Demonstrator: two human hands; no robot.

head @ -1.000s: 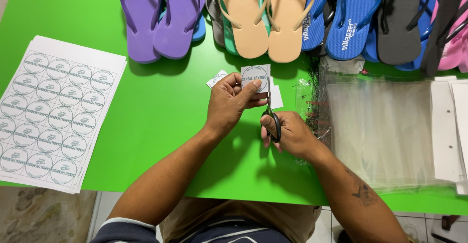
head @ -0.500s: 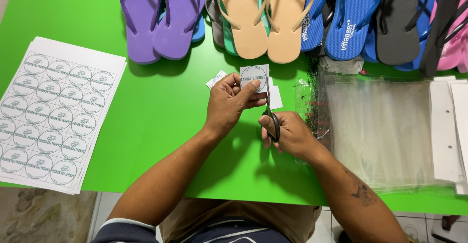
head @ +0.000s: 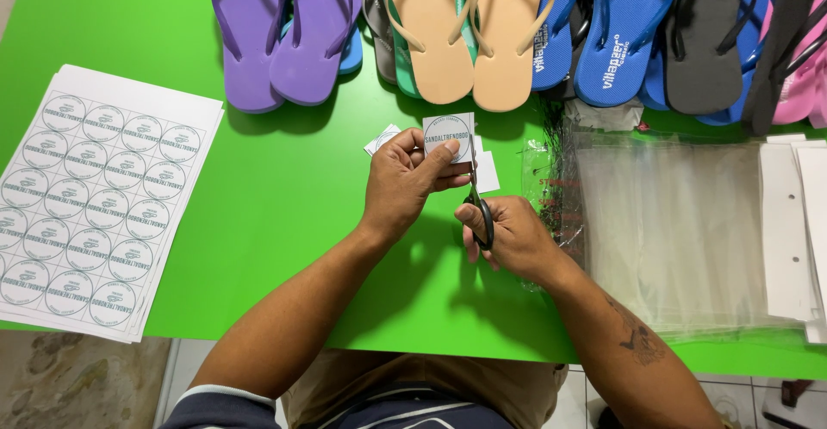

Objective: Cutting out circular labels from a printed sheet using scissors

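One left hand (head: 405, 183), fingers pinched on one square paper label (head: 450, 136) bearing a printed circle, held above the table just beside my right hand (head: 512, 239), which is curled through the handles of one pair of scissors (head: 479, 209), blades at the label's right edge. One stack of printed label sheets (head: 95, 205) left; one pile of clear bags (head: 672, 231) right. Green table (head: 284, 196); tiled floor below. Far edge: a row of flip-flops (head: 448, 33), count uncertain. Nothing has shifted noticeably since a second ago.

Bare forearms, a dark tattoo (head: 639, 339) on the right one, navy short sleeves with white trim (head: 220, 392), tan shorts.
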